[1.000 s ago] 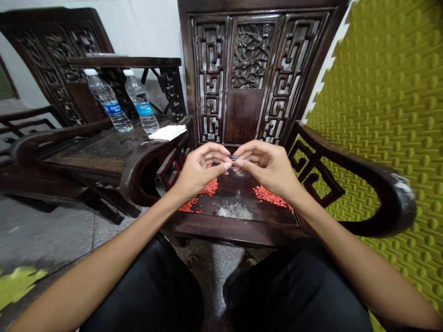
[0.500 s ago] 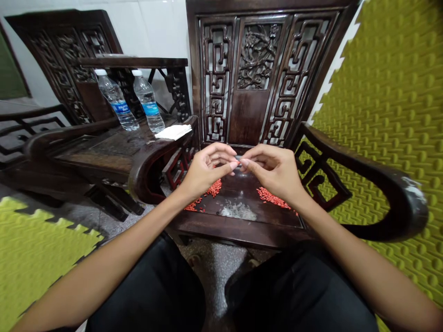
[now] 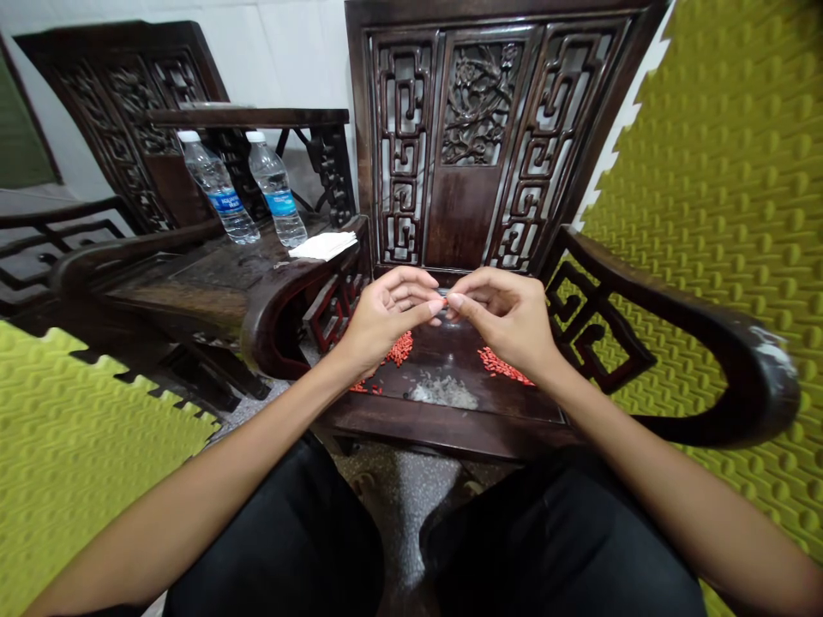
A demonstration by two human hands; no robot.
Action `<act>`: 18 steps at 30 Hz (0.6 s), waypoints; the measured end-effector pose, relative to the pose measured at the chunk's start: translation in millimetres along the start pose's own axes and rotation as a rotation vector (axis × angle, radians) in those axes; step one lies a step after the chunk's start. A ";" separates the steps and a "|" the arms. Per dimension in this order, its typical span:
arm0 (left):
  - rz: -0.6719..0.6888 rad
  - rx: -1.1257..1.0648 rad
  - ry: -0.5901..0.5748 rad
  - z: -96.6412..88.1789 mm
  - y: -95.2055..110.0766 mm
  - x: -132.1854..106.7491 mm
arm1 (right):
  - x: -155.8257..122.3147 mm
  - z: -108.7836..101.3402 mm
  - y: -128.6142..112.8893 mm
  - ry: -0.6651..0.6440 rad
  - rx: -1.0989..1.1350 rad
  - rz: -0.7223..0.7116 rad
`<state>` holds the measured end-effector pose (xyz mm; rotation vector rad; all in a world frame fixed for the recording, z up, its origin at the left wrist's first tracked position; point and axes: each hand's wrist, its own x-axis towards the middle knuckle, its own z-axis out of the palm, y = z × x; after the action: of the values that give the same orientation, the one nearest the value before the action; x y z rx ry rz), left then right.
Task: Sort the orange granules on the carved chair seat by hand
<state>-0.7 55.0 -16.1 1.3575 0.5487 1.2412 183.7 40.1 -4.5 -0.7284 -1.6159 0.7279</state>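
Observation:
Above the dark wooden seat, my left hand (image 3: pixel 393 313) and my right hand (image 3: pixel 505 317) meet fingertip to fingertip. Thumb and forefinger of each are pinched together around a small red piece (image 3: pixel 445 300), mostly covered by the fingers; its exact kind is too small to tell. Below my left hand lies a heap of similar red pieces (image 3: pixel 399 347), partly hidden by the wrist. Another red heap (image 3: pixel 501 367) lies under my right hand. Between the two heaps, near the seat's front edge, is a spread of tiny clear pieces (image 3: pixel 443 391).
The carved wooden chair (image 3: pixel 459 214) has a curved armrest (image 3: pixel 694 334) on the right. On the side table (image 3: pixel 186 283) at left stand two water bottles (image 3: pixel 225 201) beside folded white tissues (image 3: pixel 322 246). Yellow-green foam mats (image 3: pixel 720 214) cover the right side.
Both hands stay almost in place, still pinching at the same spot. The view has shifted slightly, and more of the left foam mat shows.

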 end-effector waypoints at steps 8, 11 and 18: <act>0.025 0.039 0.027 2.0 4.0 -0.5 | -0.8 1.8 3.8 0.010 0.077 0.031; 0.045 0.075 0.033 1.9 5.3 -0.7 | -0.5 2.1 4.8 0.006 0.078 0.031; 0.035 0.097 0.053 1.4 4.7 -0.8 | 0.2 1.6 8.2 -0.013 0.133 0.091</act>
<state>-1.3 52.6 -11.7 1.4232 0.6315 1.2967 182.7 45.2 -11.1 -0.7049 -1.5376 0.8991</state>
